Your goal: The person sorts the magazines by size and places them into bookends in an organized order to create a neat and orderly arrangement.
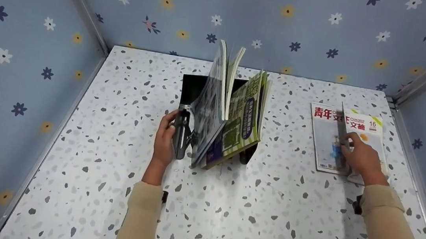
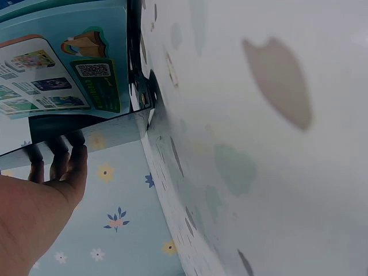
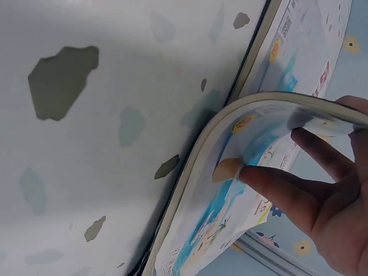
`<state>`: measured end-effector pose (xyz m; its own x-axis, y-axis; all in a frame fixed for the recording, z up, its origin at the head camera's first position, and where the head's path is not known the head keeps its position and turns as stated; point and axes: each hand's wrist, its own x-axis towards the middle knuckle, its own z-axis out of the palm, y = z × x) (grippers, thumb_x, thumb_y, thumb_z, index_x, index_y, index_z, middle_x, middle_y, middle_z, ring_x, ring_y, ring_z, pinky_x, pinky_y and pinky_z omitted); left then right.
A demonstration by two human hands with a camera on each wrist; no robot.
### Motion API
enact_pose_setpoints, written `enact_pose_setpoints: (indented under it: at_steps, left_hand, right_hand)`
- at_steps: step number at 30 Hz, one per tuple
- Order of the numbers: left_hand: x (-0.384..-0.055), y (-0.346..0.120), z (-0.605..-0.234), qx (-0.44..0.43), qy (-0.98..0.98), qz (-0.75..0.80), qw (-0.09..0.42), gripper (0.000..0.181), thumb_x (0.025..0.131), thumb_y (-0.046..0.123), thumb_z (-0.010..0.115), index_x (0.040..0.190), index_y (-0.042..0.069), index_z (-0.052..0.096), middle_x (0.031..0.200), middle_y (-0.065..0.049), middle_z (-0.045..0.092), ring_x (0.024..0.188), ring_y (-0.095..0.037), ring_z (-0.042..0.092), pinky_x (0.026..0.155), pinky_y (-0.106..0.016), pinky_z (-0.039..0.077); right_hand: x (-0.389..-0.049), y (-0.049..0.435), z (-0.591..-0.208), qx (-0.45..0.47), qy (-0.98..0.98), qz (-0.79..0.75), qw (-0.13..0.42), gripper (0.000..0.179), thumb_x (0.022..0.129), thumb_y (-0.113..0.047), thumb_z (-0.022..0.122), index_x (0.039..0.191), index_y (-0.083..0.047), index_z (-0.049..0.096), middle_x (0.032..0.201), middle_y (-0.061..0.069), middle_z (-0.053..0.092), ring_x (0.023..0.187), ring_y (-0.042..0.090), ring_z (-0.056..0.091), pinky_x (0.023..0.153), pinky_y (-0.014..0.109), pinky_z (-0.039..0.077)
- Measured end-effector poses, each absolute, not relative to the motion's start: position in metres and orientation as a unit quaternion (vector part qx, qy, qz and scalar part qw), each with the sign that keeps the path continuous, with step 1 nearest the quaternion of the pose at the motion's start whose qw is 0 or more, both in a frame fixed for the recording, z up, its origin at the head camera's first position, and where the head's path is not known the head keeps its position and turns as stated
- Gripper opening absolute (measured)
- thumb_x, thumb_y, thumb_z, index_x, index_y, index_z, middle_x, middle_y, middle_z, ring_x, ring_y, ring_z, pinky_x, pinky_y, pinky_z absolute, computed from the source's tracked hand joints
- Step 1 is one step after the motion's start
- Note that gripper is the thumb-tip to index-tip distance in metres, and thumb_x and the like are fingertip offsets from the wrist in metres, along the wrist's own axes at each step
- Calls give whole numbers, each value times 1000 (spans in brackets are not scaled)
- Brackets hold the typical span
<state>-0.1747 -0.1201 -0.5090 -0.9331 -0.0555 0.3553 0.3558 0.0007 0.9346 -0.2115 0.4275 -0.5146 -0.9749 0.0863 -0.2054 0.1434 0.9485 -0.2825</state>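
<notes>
In the head view, my left hand (image 1: 164,138) rests against the outer left side of a black book stand (image 1: 182,132). Its fingertips touch the stand's glossy side panel (image 2: 109,131) in the left wrist view. Several books lean in the stand: a grey-covered one (image 1: 208,107) tilts at the left, and a green-and-white one (image 1: 242,118) leans beside it. At the right, my right hand (image 1: 363,157) pinches the raised left edge of a magazine (image 1: 371,124), whose cover curves upward in the right wrist view. Under and beside it lies another magazine (image 1: 323,139), flat on the table.
The speckled white table (image 1: 266,216) meets blue flowered panels (image 1: 246,28) at the back and both sides. Grey metal strips (image 1: 86,7) run along the panel corners. The books' upper ends rise well above the stand.
</notes>
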Motion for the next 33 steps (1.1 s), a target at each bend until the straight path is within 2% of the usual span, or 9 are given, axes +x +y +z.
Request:
enact_pose_setpoints:
  at_steps: [4,8,10,15,19,23,27,33]
  left_hand:
    - [-175,-120,-509,-111,-687,-704,143,41,89,1,26,129,-6,34,123,-17,42,104,-16,45,88,-25,36]
    - [-175,-120,-510,-114,-679,-711,138,41,90,1,24,129,-5,33,124,-16,41,106,-19,45,88,-25,37]
    - [-175,-121,-511,-114,-684,-706,143,41,90,1,25,129,-5,34,124,-16,42,108,-18,44,89,-24,36]
    - [-180,-123,-522,-117,-683,-706,143,41,90,2,25,130,-1,35,125,-12,43,109,-19,45,90,-25,36]
    - [-186,-124,-534,-121,-679,-708,148,41,91,6,26,130,1,36,126,-9,43,109,-21,44,91,-25,35]
    - [-186,-124,-535,-121,-685,-702,154,41,90,7,26,130,2,36,126,-10,43,109,-19,44,91,-25,35]
    - [-185,-123,-531,-122,-680,-707,151,41,90,3,26,130,3,37,126,-9,43,109,-17,44,92,-25,35]
    - [-176,-121,-512,-119,-687,-702,148,41,89,0,26,129,-5,35,125,-15,42,109,-21,43,90,-23,35]
  right_hand:
    - [-210,430,-513,68,980,-164,95,47,89,-38,39,131,-20,30,121,25,45,88,38,51,61,44,39]
    - [-208,432,-513,83,977,-184,74,51,87,-48,35,130,-21,31,117,25,46,75,33,53,51,37,38]
    - [-207,433,-515,95,974,-197,61,52,86,-51,37,128,-21,32,114,25,47,74,32,53,49,35,38]
    - [-208,434,-518,117,966,-227,37,48,87,-37,43,130,-22,29,110,25,48,76,34,54,47,34,40]
    - [-211,432,-519,122,964,-233,35,61,87,-24,44,139,-31,13,108,25,48,77,34,53,47,34,40]
    - [-212,433,-518,127,961,-241,42,70,86,-20,43,140,-35,1,113,26,45,81,34,51,51,34,41]
    - [-210,430,-519,143,957,-250,22,69,86,-19,44,140,-35,5,117,26,43,86,35,49,56,38,41]
    - [-204,424,-520,179,950,-253,-43,65,85,-18,47,138,-39,16,113,22,50,81,32,48,57,38,37]
